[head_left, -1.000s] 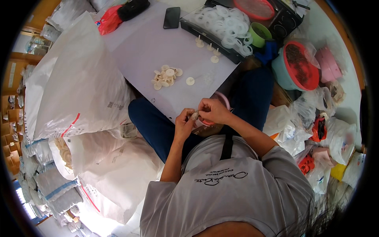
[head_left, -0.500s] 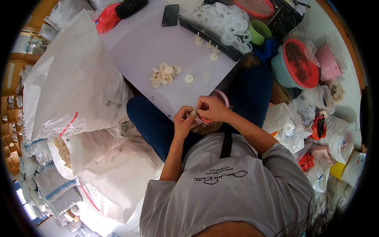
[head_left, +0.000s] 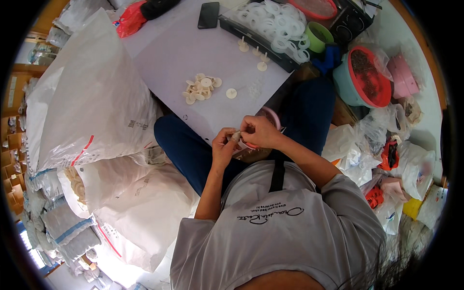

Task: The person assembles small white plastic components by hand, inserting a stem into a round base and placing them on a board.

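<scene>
Close together over my lap, beside the table's near corner, are my left hand (head_left: pixel 224 147) and my right hand (head_left: pixel 260 132). The fingertips of both are pinched and meet at a tiny piece, too small and covered to name. A pinkish container (head_left: pixel 272 117) partly shows behind my right hand. On the table ahead lies a pile of cream discs with short stems (head_left: pixel 197 91). One loose disc (head_left: pixel 231 93) sits to its right, beside a scatter of tiny clear bits (head_left: pixel 255 88). A few more stemmed discs (head_left: pixel 262 65) stand along the black tray.
The black tray (head_left: pixel 256 44) holds many translucent white rings (head_left: pixel 275 21). A green cup (head_left: pixel 319 36), a red basin with small dark pieces (head_left: pixel 379 89) and a pink tub (head_left: pixel 402 77) stand right. A phone (head_left: pixel 208 15) lies far back. Large white sacks (head_left: pixel 92 106) crowd the left.
Both hands stay pinched together in nearly the same place, with only slight finger movement. The view has shifted a little; the discs on the table lie as before.
</scene>
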The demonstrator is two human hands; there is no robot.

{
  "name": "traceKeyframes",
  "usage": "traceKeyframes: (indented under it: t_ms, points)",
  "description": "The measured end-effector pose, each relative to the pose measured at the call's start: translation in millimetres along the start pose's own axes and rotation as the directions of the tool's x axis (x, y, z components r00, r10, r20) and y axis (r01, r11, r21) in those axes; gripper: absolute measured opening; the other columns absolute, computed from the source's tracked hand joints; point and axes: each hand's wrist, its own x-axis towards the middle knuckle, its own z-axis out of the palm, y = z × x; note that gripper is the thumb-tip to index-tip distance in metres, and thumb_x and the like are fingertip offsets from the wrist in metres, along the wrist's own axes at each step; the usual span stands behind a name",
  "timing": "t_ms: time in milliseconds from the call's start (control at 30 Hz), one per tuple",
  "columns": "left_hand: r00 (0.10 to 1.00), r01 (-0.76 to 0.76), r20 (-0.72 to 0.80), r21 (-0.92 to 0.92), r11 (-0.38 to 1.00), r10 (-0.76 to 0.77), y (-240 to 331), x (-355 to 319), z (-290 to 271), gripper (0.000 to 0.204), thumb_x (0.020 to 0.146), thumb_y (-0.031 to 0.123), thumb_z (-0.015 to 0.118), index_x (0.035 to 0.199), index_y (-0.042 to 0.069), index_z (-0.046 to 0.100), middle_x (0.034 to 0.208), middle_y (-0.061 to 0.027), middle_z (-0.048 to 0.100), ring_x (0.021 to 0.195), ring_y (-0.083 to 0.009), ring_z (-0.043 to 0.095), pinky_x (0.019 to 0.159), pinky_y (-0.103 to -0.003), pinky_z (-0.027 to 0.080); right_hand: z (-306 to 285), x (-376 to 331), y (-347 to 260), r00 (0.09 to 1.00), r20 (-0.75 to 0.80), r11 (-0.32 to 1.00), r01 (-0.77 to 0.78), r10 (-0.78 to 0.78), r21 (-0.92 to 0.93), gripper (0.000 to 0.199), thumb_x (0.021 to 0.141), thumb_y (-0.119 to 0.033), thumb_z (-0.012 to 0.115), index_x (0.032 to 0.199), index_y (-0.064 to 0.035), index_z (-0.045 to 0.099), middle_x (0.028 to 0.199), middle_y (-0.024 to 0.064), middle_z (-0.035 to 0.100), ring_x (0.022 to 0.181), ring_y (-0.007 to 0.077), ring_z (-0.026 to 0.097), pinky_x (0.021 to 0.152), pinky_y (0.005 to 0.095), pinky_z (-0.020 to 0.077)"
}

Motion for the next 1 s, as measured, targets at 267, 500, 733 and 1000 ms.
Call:
traceKeyframes:
  t_ms: [267,500,733,1000]
  points:
    - [1.000,-0.019,-0.015,0.038,0.999,0.019,2.2,-0.6,3.0,0.013,0.085,0.004,0.055,0.098,0.002,0.056,0.082,-0.0032,0.056,0.068,-0.0079,0.054,0.053,-0.022,0.049,3.7,-2.4,3.9,1.000,-0.027,0.996,0.007,-0.005,0.088,0.007,0.073,-0.002,0.059,0.075,0.0006,0.053,0.063,0.0052,0.059,0.058,0.0084,0.055,0.052,0.0233,0.0433]
    - [0.999,-0.047,-0.012,0.038,0.998,0.047,2.6,-3.9,-0.2,0.008,0.083,0.003,0.056,0.091,0.001,0.058,0.075,-0.0029,0.057,0.059,-0.0067,0.052,0.050,-0.021,0.046,3.2,-6.2,-4.7,0.994,0.057,0.980,-0.097,0.088,0.175,0.007,0.073,-0.003,0.058,0.076,0.0011,0.052,0.065,0.0065,0.060,0.060,0.0098,0.059,0.053,0.0232,0.0456]
    - [0.995,0.079,0.082,-0.313,0.946,-0.056,-1.8,-10.8,-6.5,0.005,0.083,0.006,0.058,0.088,0.004,0.059,0.071,-0.0045,0.060,0.052,-0.0096,0.056,0.045,-0.020,0.044,5.1,-9.3,-3.7,0.951,0.249,0.863,-0.276,0.182,0.423,0.005,0.076,0.000,0.055,0.080,-0.0001,0.052,0.071,0.0065,0.060,0.058,0.0120,0.060,0.048,0.0214,0.0448]
    - [0.984,0.146,-0.061,-0.241,0.960,-0.165,0.8,-14.3,14.5,0.007,0.086,0.007,0.055,0.091,0.003,0.055,0.076,-0.0065,0.061,0.058,-0.0142,0.059,0.047,-0.023,0.049,18.3,-12.9,21.6,0.952,0.084,0.854,-0.303,0.296,0.423,0.011,0.075,-0.006,0.057,0.081,0.0015,0.054,0.071,0.0051,0.057,0.054,0.0115,0.056,0.049,0.0226,0.0449]
